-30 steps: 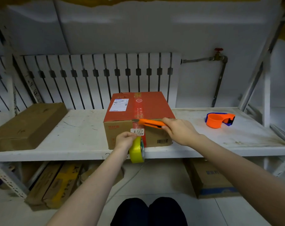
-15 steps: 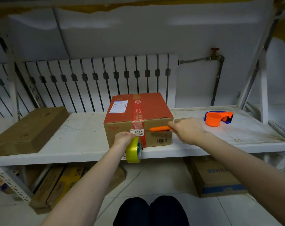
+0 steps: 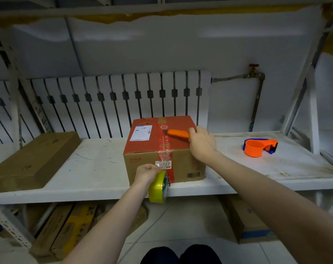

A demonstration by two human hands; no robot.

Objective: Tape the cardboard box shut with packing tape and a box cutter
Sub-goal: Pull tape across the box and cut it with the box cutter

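The cardboard box (image 3: 162,149), red on top and plain brown on its front, sits near the front edge of the white shelf (image 3: 97,168). A strip of clear tape runs down the middle of its top and over the front face, across a small white label reading 8737. The left hand (image 3: 147,173) is closed around a yellow-green roll of packing tape (image 3: 158,187), held against the lower front of the box and hanging partly below the shelf edge. The right hand (image 3: 201,141) grips an orange box cutter (image 3: 178,133), its tip pointing left over the box top beside the tape strip. Well off to the right lies an orange and blue tape dispenser (image 3: 260,147). A flat brown carton (image 3: 32,161) rests at the left end.
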